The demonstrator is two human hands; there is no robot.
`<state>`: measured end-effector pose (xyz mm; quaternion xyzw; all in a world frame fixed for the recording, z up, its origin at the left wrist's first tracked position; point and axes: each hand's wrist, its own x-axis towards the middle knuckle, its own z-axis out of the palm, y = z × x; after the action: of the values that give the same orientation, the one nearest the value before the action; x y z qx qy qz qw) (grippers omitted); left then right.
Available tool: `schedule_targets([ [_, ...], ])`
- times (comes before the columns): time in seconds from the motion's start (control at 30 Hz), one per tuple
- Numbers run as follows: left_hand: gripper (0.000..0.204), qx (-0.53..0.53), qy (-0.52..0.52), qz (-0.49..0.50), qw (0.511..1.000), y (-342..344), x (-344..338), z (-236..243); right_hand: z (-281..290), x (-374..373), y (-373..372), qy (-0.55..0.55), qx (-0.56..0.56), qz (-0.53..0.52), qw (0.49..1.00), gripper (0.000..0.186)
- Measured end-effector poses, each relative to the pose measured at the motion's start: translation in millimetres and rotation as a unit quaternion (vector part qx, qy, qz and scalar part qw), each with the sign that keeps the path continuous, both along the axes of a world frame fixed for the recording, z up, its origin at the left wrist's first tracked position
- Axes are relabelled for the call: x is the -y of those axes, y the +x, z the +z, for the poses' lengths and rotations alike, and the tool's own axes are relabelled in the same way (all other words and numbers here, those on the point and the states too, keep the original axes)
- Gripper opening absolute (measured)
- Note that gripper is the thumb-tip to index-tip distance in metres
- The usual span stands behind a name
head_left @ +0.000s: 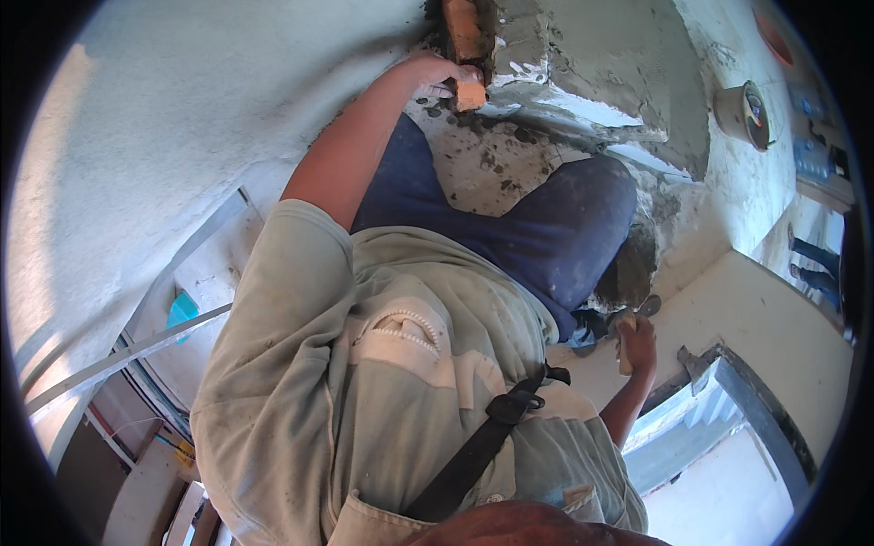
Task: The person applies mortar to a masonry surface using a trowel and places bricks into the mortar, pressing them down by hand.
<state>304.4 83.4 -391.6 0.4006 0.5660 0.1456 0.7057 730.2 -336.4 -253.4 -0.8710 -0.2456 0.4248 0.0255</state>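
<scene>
My left hand (433,73) reaches forward into the corner by the wall, its fingers closed on a small orange brick piece (471,96). That piece sits against the end of a ledge coated in grey mortar (605,64). Just beyond it, more orange brick (462,29) fills the gap between wall and ledge. Off to my right, low by my knee, my right hand (640,344) is wrapped around the pale wooden handle (626,342) of a tool. What the tool's other end looks like, I cannot make out.
Mortar crumbs lie on the floor (496,159) between my legs. A bucket (742,115) stands on the right, with plastic bottles (810,159) beyond. Another person's legs (817,264) show at the far right. A metal bar (127,357) crosses the left side.
</scene>
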Motion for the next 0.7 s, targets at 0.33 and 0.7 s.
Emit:
schedule_targets([
  [0.33, 0.068, 0.076, 0.212, 0.148, 0.963, 8, 65, -64, -24, 19, 40, 0.021, 0.056, 0.092, 0.994, 0.022],
  [0.7, 0.065, 0.084, 0.154, 0.172, 0.969, 4, 52, -67, -33, 35, 45, -0.013, 0.049, 0.045, 0.998, 0.023],
])
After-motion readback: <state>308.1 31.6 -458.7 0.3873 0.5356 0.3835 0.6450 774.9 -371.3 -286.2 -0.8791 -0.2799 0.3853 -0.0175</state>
